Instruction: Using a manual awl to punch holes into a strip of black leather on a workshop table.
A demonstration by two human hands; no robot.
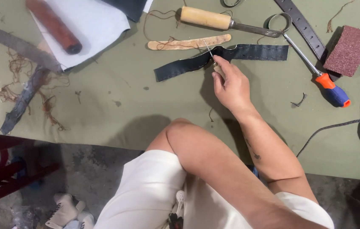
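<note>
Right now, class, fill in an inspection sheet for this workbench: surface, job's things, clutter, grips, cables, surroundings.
Surface: olive-green cloth, a few dark specks.
Job's things: black leather strip lying flat; thin awl at its upper edge.
Clutter: wooden-handled tool, tan leather piece, orange-and-blue screwdriver, sanding block, belt strap, brown thread scraps, white sheet.
Grips: right hand holds the awl on the strip; left hand nothing seen.
Cables: dark cord at the right edge.
Surroundings: grey floor, pale shoes, red frame.
</note>
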